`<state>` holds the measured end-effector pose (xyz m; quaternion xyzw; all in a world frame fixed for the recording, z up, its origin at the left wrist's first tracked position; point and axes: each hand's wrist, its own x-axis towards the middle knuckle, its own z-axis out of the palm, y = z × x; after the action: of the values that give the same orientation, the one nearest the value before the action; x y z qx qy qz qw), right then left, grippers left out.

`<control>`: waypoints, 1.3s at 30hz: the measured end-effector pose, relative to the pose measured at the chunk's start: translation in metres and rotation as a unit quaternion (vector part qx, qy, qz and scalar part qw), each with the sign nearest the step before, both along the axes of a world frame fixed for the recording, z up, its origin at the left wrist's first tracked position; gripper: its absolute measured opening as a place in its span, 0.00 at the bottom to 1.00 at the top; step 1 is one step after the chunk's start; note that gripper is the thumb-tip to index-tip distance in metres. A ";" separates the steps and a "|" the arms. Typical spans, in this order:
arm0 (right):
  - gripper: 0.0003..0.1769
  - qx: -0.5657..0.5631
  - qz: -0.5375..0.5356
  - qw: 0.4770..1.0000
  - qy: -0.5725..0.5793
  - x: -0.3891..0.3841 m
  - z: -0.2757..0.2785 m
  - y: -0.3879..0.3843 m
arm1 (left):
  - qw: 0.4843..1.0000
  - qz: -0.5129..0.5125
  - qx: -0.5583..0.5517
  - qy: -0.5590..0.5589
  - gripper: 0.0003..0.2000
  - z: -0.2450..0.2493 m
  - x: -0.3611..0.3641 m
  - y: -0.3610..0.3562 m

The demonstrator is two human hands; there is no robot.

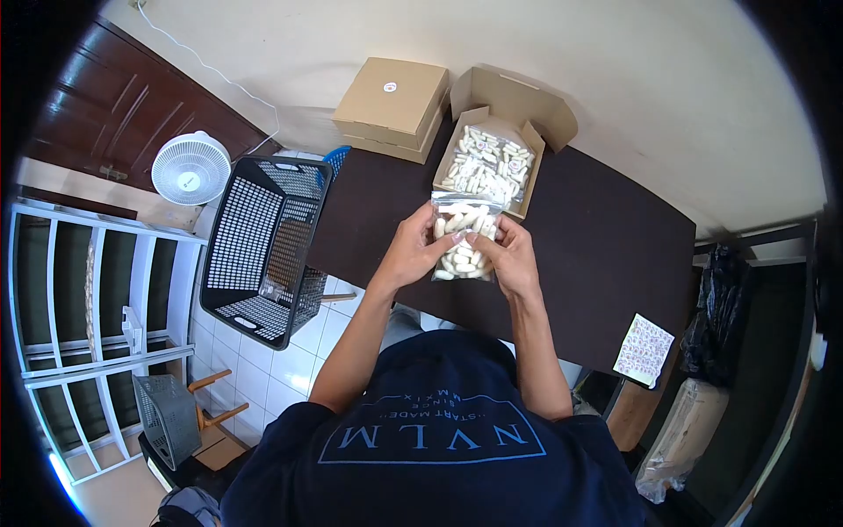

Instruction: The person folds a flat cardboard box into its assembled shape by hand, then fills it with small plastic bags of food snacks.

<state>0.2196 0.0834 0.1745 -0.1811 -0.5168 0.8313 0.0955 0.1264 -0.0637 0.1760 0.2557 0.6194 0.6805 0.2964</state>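
A clear zip bag of white capsules (463, 263) is held over the near part of the dark table, its zip edge pointing away from me. My left hand (420, 246) grips the bag's left side, thumb pressed on the front. On the right side my right hand (509, 255) does the same, and the two thumbs nearly meet at the middle. Fingers behind the bag are hidden. Just beyond the bag stands an open cardboard box (450, 167) with its lid raised. Inside it lie more bags of white capsules (492, 162).
Closed cardboard boxes (391, 97) are stacked at the back left of the dark table (606, 237). A sheet of small printed stickers (645, 350) lies at the right edge. Left of the table are a black plastic basket (250, 220) and a white fan (190, 169).
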 end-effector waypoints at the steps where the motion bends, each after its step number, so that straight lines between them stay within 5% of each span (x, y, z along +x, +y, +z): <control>1: 0.11 0.000 0.001 1.000 0.001 0.000 0.000 0.000 | 0.999 -0.024 -0.002 -0.027 0.21 0.004 -0.002 -0.001; 9: 0.12 0.034 -0.005 0.999 -0.008 0.002 0.006 -0.008 | 0.990 0.139 0.013 -0.022 0.03 0.007 -0.017 0.005; 15: 0.12 0.018 0.014 1.000 0.003 0.005 0.005 -0.013 | 0.980 0.188 0.009 0.056 0.04 0.003 -0.009 0.006; 24: 0.12 0.005 0.008 1.000 0.000 0.006 -0.003 -0.023 | 0.987 0.144 0.011 0.070 0.05 -0.009 -0.013 -0.006; 29: 0.14 0.015 -0.012 1.000 -0.013 0.006 -0.012 -0.025 | 0.986 0.143 0.061 -0.051 0.08 -0.008 -0.011 -0.006; 33: 0.18 0.043 0.049 0.998 -0.023 0.015 -0.017 -0.029 | 0.986 0.155 0.060 -0.030 0.08 -0.017 -0.007 -0.009; 37: 0.21 0.098 0.060 0.993 -0.006 0.026 -0.023 -0.013 | 0.997 0.075 -0.003 0.019 0.06 -0.018 -0.007 -0.023; 39: 0.15 0.171 0.026 0.985 -0.019 0.028 -0.011 -0.004 | 0.997 -0.003 -0.063 0.035 0.06 -0.012 -0.005 -0.026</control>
<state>0.2475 0.0799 0.1634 -0.1643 -0.6574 0.7295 0.0931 0.1218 -0.0900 0.1639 0.2623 0.6704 0.6295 0.2924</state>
